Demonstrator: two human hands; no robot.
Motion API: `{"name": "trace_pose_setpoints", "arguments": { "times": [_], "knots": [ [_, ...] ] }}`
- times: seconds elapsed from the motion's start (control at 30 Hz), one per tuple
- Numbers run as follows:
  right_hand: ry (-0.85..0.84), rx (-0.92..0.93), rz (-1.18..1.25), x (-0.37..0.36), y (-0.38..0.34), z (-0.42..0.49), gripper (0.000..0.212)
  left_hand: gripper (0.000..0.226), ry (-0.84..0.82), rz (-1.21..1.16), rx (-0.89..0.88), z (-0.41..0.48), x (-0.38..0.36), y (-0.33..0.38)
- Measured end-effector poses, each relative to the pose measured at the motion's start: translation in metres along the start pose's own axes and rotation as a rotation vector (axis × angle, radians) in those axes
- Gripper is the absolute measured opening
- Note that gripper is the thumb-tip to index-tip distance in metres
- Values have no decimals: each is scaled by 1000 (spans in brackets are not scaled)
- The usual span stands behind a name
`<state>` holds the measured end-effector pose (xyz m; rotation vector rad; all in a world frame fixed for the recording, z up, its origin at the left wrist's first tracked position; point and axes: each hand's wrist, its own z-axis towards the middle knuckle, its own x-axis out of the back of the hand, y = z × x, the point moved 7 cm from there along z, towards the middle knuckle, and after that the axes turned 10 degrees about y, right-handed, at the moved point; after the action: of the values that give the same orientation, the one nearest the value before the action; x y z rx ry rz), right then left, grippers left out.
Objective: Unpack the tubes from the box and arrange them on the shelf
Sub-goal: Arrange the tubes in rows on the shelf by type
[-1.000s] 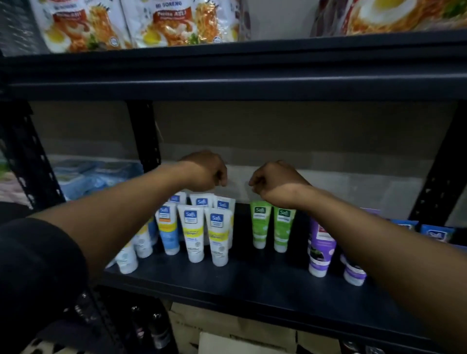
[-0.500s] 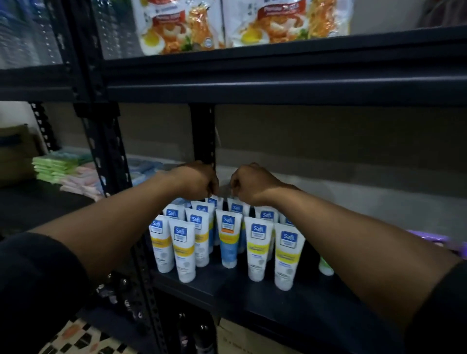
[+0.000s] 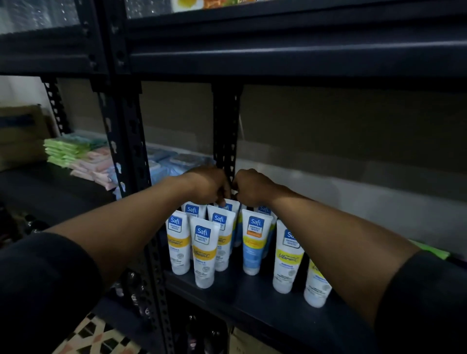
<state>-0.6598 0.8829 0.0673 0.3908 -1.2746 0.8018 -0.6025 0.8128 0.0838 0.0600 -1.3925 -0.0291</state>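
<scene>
Shelf (image 3: 252, 300): dark metal rack, and the board you're loading runs out in front of the back post (image 3: 225, 136) and off to its right.
Left hand (image 3: 208, 185): parked at the foot of that post, a touch to its left. Your fingers are curled down and pinching the top edge of the back tube (image 3: 231, 206).
Right hand (image 3: 252, 188): just right of the post, knuckles almost bumping your left hand. The fingers are curled under, but honestly you can't tell if they've got hold of anything.
Where the back tube is: upright, cap down, straight below the post in the last row of the bunch.
Other tubes (image 3: 204, 255): white ones standing cap down in loose rows in front of the post. Most have yellow bands, one is the blue-banded tube (image 3: 254, 246), and two more sit front-right of the post, partly behind your right forearm.
Sleeves (image 3: 45, 278): black, on both arms, forearms bare.
Flat packs (image 3: 68, 154): green and pink ones stacked well left of the post on the next rack over.
Blue packs (image 3: 177, 161): just left of the post, behind your left wrist.
Noodle packets (image 3: 192, 3): way up above the post on the upper board, only their bottom edges showing.
Green thing (image 3: 429, 250): far right of the post, too hidden to call.
</scene>
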Motion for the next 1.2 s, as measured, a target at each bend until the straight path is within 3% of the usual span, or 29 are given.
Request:
{"name": "trace_pose_setpoints", "arguments": {
  "times": [0.17,0.3,0.6,0.73,0.8,0.9,1.07,1.2],
  "knots": [
    [30,-6,12,1,0,0,5,21,53,-29,-9,3,-4,-3],
    [122,-19,55,19,2,-2,25,22,152,-21,-16,4,10,2],
    [415,-16,115,118,3,-25,9,20,503,-165,-77,-16,87,30],
    [496,-21,92,160,-8,-56,27,25,647,-156,-97,-41,129,47],
    [453,-72,74,174,-13,-70,31,26,686,-144,-103,-52,146,54],
    [340,-150,80,184,-15,-87,22,21,700,-163,-128,-65,159,60],
    [471,-148,100,197,-27,-109,22,15,606,-234,-138,-93,147,66],
    [382,-120,152,168,-27,-116,13,15,517,-217,-137,-107,116,68]
  ]
}}
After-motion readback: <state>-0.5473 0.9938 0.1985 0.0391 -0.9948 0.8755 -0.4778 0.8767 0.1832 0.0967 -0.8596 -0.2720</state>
